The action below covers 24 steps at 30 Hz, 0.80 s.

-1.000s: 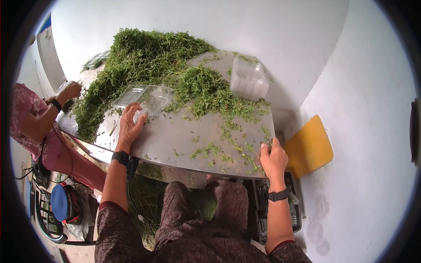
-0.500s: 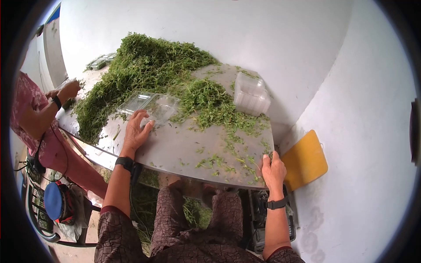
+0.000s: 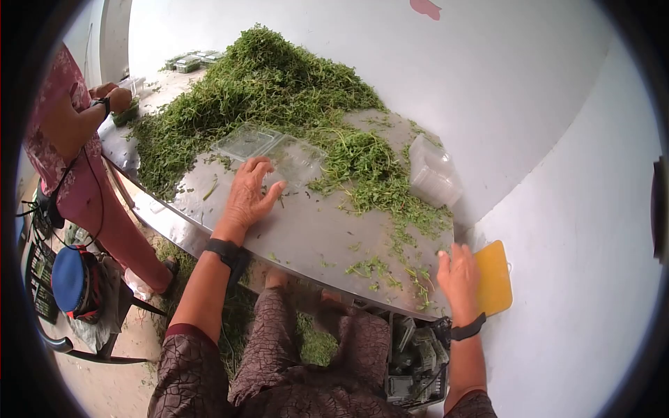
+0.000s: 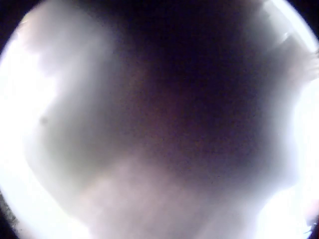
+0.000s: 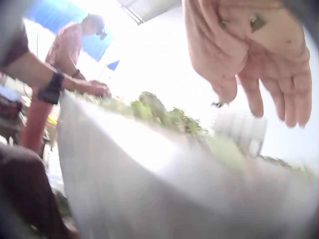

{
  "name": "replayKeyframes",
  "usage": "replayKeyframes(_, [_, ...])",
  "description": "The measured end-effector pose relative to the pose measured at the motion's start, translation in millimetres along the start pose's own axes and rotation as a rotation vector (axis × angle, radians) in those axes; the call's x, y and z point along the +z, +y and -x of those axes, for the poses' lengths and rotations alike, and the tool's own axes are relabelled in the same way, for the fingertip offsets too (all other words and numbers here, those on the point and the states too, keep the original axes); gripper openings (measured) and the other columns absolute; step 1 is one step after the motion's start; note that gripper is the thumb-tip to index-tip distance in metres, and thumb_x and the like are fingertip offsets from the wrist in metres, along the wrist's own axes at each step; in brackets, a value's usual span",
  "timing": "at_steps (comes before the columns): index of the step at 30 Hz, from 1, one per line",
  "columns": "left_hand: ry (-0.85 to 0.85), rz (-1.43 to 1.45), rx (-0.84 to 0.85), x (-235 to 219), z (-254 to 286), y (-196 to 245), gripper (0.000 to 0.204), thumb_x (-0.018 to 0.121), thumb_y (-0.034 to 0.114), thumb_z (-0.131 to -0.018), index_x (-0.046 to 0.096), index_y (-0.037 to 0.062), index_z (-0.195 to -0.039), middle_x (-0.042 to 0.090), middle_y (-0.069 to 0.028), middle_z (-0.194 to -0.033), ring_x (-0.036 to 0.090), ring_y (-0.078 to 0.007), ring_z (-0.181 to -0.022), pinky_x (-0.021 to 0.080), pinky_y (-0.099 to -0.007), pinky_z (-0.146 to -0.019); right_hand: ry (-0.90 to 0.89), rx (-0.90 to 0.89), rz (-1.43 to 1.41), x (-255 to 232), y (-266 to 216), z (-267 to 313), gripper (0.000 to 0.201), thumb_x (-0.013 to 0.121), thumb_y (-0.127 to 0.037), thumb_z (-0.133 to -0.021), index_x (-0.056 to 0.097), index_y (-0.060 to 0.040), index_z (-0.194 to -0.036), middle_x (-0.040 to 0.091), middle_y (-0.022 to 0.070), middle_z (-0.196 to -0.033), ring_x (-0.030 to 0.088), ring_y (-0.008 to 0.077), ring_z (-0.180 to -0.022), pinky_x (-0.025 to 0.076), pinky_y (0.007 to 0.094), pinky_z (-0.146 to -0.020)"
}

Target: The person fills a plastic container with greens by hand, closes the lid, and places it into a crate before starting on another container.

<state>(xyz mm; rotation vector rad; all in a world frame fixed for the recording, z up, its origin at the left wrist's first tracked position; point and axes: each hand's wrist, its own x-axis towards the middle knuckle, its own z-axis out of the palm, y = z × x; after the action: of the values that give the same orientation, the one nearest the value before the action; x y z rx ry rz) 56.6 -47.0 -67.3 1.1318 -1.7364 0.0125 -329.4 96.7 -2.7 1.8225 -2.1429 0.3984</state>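
Observation:
My left hand (image 3: 249,195) is over the metal table at the near edge of an open clear plastic clamshell box (image 3: 300,161), its fingers loosely bent and thumb apart. Blur and darkness fill the left wrist view. Beyond the box rises a big pile of leafy green herbs (image 3: 258,90), with a smaller heap of herbs (image 3: 359,157) to its right. At the table's right corner is my right hand (image 3: 460,282), holding nothing. In the right wrist view its fingers (image 5: 286,94) are extended, and small leaf bits cling to the palm.
A stack of clear boxes (image 3: 433,174) stands at the table's right edge, before the wall. A yellow board (image 3: 495,279) leans beyond that corner. Another person (image 3: 77,132) works at the left. Below are a crate (image 3: 418,362) and a chair with a blue cap (image 3: 68,279).
The head view has turned, shifting the scene. My right hand has come off the table's edge, its fingers spreading. My left hand stays beside the clamshell box.

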Motion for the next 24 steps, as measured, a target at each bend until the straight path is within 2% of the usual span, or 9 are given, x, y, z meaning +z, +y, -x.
replayKeyframes(1, [-0.008, -0.006, 0.001, -0.2, -0.7, 1.2, 0.036, 0.067, 0.029, -0.079, 0.057, -0.0011, -0.097, 0.056, -0.0166, -0.112, 0.052, -0.0367, -0.104, 0.044, -0.0428, -0.09, 0.095, -0.097, -0.129, -7.4, -8.4, -15.6, 0.036, 0.058, -0.027, -0.088, 0.06, 0.0014, -0.109, 0.059, 0.0265, -0.111, 0.058, 0.0413, -0.101, 0.047, 0.0484, -0.083])
replayKeyframes(2, [-0.006, -0.005, -0.004, -0.1, -1.1, 2.0, 0.036, 0.067, 0.029, -0.079, 0.057, -0.0011, -0.097, 0.056, -0.0166, -0.112, 0.052, -0.0367, -0.104, 0.044, -0.0428, -0.09, 0.094, -0.102, -0.125, -10.0, -16.5, -31.4, 0.036, 0.058, -0.027, -0.088, 0.06, 0.0014, -0.109, 0.059, 0.0265, -0.111, 0.058, 0.0413, -0.101, 0.047, 0.0484, -0.083])
replayKeyframes(4, [0.017, -0.026, 0.04, -0.9, -0.6, 3.1, 0.037, 0.067, 0.029, -0.08, 0.057, -0.0016, -0.098, 0.055, -0.0169, -0.112, 0.052, -0.0367, -0.103, 0.044, -0.0431, -0.09, 0.09, -0.254, -0.367, -14.5, -35.2, -65.2, 0.036, 0.059, -0.027, -0.088, 0.06, 0.0014, -0.11, 0.056, 0.0277, -0.117, 0.055, 0.0422, -0.108, 0.046, 0.048, -0.087])
replayKeyframes(11, [-0.013, -0.009, -0.062, -4.8, 1.4, 8.6, 0.038, 0.066, 0.031, -0.081, 0.055, -0.0013, -0.099, 0.055, -0.0197, -0.116, 0.052, -0.0379, -0.107, 0.043, -0.0435, -0.092, 0.015, -0.392, -0.289, -7.2, -102.1, -171.6, 0.051, 0.055, -0.039, -0.091, 0.054, 0.0002, -0.124, 0.047, 0.0306, -0.131, 0.046, 0.044, -0.122, 0.039, 0.0457, -0.101])
replayKeyframes(14, [-0.031, -0.013, -0.061, -6.8, 1.0, 9.8, 0.038, 0.067, 0.029, -0.081, 0.056, -0.002, -0.099, 0.054, -0.0201, -0.116, 0.052, -0.0381, -0.108, 0.044, -0.0437, -0.091, -0.179, -0.394, -0.222, -3.6, -130.5, -210.0, 0.067, 0.047, -0.053, -0.091, 0.045, -0.0035, -0.136, 0.034, 0.029, -0.143, 0.036, 0.0416, -0.132, 0.031, 0.0471, -0.108])
replayKeyframes(15, [-0.041, -0.002, -0.065, -7.4, 0.7, 10.2, 0.038, 0.067, 0.029, -0.08, 0.056, -0.0019, -0.1, 0.054, -0.0202, -0.116, 0.052, -0.0381, -0.108, 0.044, -0.0437, -0.091, -0.177, -0.403, -0.23, 2.6, -138.4, -223.8, 0.067, 0.047, -0.053, -0.091, 0.045, -0.0035, -0.136, 0.034, 0.029, -0.143, 0.036, 0.0416, -0.132, 0.031, 0.0471, -0.108])
replayKeyframes(17, [-0.043, -0.014, -0.079, -7.7, 0.3, 10.0, 0.038, 0.068, 0.028, -0.079, 0.056, -0.0014, -0.1, 0.054, -0.02, -0.116, 0.052, -0.038, -0.108, 0.044, -0.0439, -0.091, -0.268, -0.365, -0.171, 23.0, -152.9, -250.0, 0.072, 0.05, -0.058, -0.088, 0.04, -0.0102, -0.141, 0.029, 0.0226, -0.148, 0.03, 0.0376, -0.136, 0.027, 0.0462, -0.111])
replayKeyframes(21, [-0.065, -0.032, -0.069, -8.1, -2.0, 8.8, 0.038, 0.068, 0.028, -0.079, 0.056, -0.0002, -0.101, 0.054, -0.0191, -0.115, 0.052, -0.0377, -0.108, 0.044, -0.0444, -0.091, -0.333, -0.405, -0.137, 55.8, -174.8, -281.0, 0.076, 0.047, -0.061, -0.087, 0.041, -0.0071, -0.14, 0.032, 0.0232, -0.146, 0.033, 0.0393, -0.134, 0.03, 0.0501, -0.109])
replayKeyframes(24, [-0.103, -0.03, -0.067, -8.2, -3.3, 9.2, 0.039, 0.067, 0.029, -0.079, 0.055, -0.0001, -0.103, 0.052, -0.0187, -0.117, 0.051, -0.0372, -0.107, 0.044, -0.0446, -0.09, -0.472, -0.408, -0.126, 83.3, -180.4, -294.5, 0.077, 0.053, -0.058, -0.084, 0.039, -0.0076, -0.141, 0.033, 0.0206, -0.146, 0.032, 0.0364, -0.136, 0.031, 0.0496, -0.109])
